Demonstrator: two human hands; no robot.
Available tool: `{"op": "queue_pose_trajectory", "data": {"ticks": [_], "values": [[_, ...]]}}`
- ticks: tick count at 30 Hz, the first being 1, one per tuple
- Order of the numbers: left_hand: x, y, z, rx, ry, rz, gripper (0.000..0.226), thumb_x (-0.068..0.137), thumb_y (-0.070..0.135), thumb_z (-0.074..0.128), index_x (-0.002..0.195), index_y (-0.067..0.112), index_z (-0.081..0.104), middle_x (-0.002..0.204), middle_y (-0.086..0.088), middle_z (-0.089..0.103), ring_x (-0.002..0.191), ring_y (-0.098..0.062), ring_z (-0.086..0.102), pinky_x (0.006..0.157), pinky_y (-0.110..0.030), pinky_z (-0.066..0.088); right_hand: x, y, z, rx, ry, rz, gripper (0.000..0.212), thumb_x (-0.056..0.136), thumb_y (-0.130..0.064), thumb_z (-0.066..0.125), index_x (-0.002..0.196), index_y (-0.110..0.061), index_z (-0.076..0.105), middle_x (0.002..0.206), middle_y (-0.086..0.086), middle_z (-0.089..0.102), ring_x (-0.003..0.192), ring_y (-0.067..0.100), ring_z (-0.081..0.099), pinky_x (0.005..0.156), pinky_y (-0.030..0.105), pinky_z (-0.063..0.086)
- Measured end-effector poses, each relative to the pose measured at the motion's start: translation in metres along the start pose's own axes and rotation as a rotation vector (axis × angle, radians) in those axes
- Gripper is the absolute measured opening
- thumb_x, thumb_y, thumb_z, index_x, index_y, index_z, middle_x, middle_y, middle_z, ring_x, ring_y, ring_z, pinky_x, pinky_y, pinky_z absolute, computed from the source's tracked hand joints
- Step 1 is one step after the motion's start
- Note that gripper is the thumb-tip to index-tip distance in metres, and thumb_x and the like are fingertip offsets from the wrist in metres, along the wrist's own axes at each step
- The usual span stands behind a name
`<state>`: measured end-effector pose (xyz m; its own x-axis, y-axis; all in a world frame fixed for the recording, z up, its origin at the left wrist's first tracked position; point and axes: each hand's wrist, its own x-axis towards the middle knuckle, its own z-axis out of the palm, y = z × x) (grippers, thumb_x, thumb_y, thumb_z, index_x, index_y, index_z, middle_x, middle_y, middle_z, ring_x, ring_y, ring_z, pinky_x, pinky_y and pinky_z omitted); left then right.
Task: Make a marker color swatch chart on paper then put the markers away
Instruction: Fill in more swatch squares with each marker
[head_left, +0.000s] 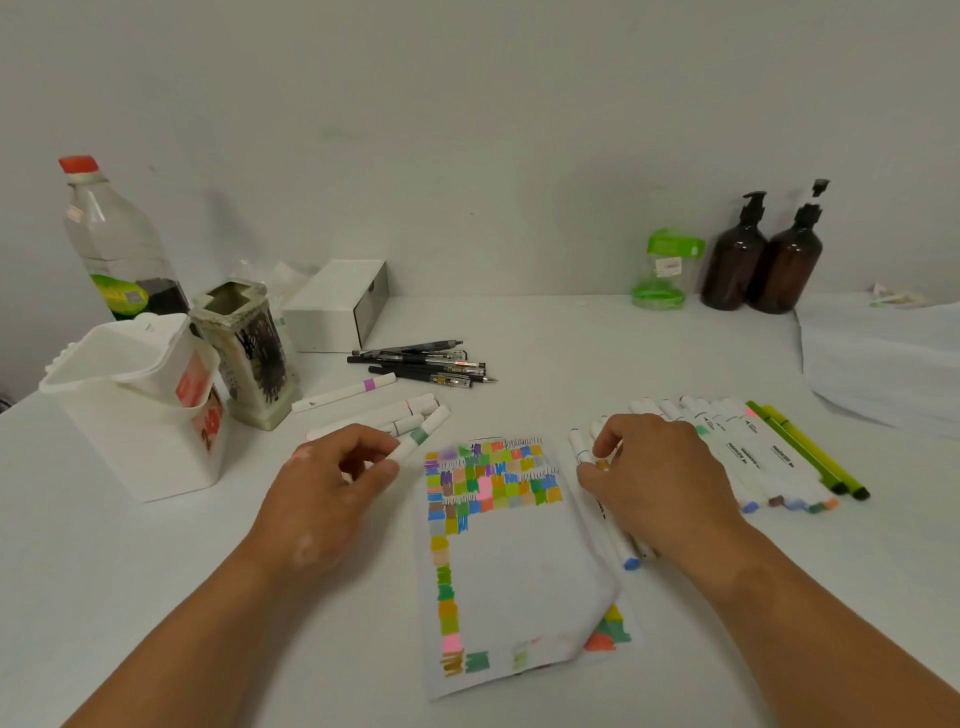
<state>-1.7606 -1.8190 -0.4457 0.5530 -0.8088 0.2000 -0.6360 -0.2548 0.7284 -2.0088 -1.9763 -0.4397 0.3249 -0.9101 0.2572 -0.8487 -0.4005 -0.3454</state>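
Under left hand (332, 488), pinched marker (421, 435); under right hand (660, 478), gripped markers (576, 447): likely light, stiff, smooth barrels, roll-prone, best taken mid-barrel.

The left hand (332, 483) and right hand (657, 480) (palms down) are curled.

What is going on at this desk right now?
A person is midway through a marker swatch chart. The paper has colour blocks across its top and down its left edge; much of it is blank. The left hand grips a green-banded marker beside the paper's upper left corner. The right hand grips white markers on the paper's right, beside a longer marker row. A white bin stands at far left.
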Motion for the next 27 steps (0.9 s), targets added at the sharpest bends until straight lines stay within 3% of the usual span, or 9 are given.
{"op": "queue_pose_trajectory", "data": {"ticks": [3,7,10,12,17,19,22,24,27], "values": [[-0.003,0.007,0.004,-0.298,-0.13,-0.052,0.017,0.093,0.029,0.067,0.103,0.043,0.07,0.098,0.021,0.072,0.09,0.005,0.064,0.064,-0.01,0.049,-0.006,-0.01,-0.003,0.176,0.035,-0.072,0.013,0.084,-0.045,0.071,0.078,-0.037,0.063,0.067,-0.016,0.064,0.065,0.002,0.057,0.054,0.021,0.04],[-0.008,0.016,0.016,-0.651,-0.3,-0.126,0.026,0.095,0.01,0.063,0.107,0.031,0.074,0.102,0.003,0.076,0.094,-0.016,0.072,0.076,-0.025,0.058,-0.026,-0.034,-0.006,0.474,-0.067,-0.266,0.009,0.08,-0.04,0.074,0.077,-0.039,0.066,0.076,-0.027,0.068,0.066,0.004,0.061,0.059,0.017,0.046],[-0.009,0.018,0.021,-0.83,-0.332,-0.145,0.022,0.088,0.002,0.069,0.1,0.02,0.075,0.096,-0.011,0.073,0.088,-0.026,0.072,0.077,-0.031,0.057,-0.039,-0.05,-0.004,0.601,-0.233,-0.374,0.026,0.071,-0.061,0.064,0.089,-0.043,0.061,0.087,-0.029,0.069,0.063,0.009,0.061,0.058,0.017,0.049],[-0.009,0.018,0.022,-0.958,-0.38,-0.149,0.022,0.08,0.005,0.076,0.102,0.008,0.071,0.096,-0.02,0.07,0.087,-0.034,0.069,0.078,-0.037,0.059,-0.043,-0.056,0.001,0.594,-0.305,-0.408,0.032,0.07,-0.065,0.07,0.093,-0.047,0.056,0.09,-0.031,0.067,0.062,0.007,0.06,0.062,0.018,0.051],[-0.005,0.019,0.013,-1.061,-0.373,-0.133,0.023,0.072,0.005,0.073,0.095,0.005,0.068,0.086,-0.02,0.069,0.079,-0.028,0.07,0.07,-0.031,0.06,-0.04,-0.05,0.005,0.72,-0.259,-0.352,0.023,0.08,-0.028,0.085,0.088,-0.04,0.067,0.073,-0.021,0.069,0.059,0.002,0.056,0.058,0.013,0.046],[-0.003,0.016,0.007,-1.011,-0.306,-0.12,0.025,0.071,0.009,0.075,0.095,0.006,0.068,0.088,-0.015,0.072,0.079,-0.026,0.072,0.069,-0.029,0.06,-0.036,-0.045,0.002,0.77,-0.24,-0.302,0.024,0.079,-0.022,0.086,0.086,-0.039,0.07,0.072,-0.016,0.069,0.06,0.0,0.057,0.057,0.011,0.044],[-0.003,0.011,0.003,-0.567,-0.229,-0.008,0.016,0.081,0.017,0.076,0.096,0.021,0.075,0.096,-0.001,0.076,0.086,-0.018,0.073,0.076,-0.027,0.06,-0.032,-0.039,-0.002,0.854,-0.224,-0.244,0.027,0.08,-0.016,0.085,0.085,-0.04,0.073,0.076,-0.015,0.073,0.065,0.001,0.061,0.059,0.009,0.045],[-0.007,0.011,0.006,-0.336,-0.242,0.097,0.019,0.086,0.028,0.072,0.105,0.034,0.074,0.101,0.013,0.074,0.089,-0.008,0.071,0.076,-0.021,0.057,-0.031,-0.04,-0.001,0.881,-0.22,-0.234,0.027,0.08,-0.015,0.084,0.085,-0.039,0.073,0.08,-0.013,0.074,0.072,0.007,0.065,0.062,0.011,0.047],[-0.013,0.018,0.012,-0.199,-0.278,0.259,0.02,0.095,0.033,0.062,0.112,0.042,0.069,0.098,0.029,0.069,0.087,0.004,0.065,0.072,-0.008,0.047,-0.035,-0.045,0.0,0.919,-0.243,-0.255,0.027,0.081,-0.012,0.084,0.085,-0.037,0.073,0.078,-0.014,0.073,0.068,0.004,0.064,0.057,0.011,0.046]]}}
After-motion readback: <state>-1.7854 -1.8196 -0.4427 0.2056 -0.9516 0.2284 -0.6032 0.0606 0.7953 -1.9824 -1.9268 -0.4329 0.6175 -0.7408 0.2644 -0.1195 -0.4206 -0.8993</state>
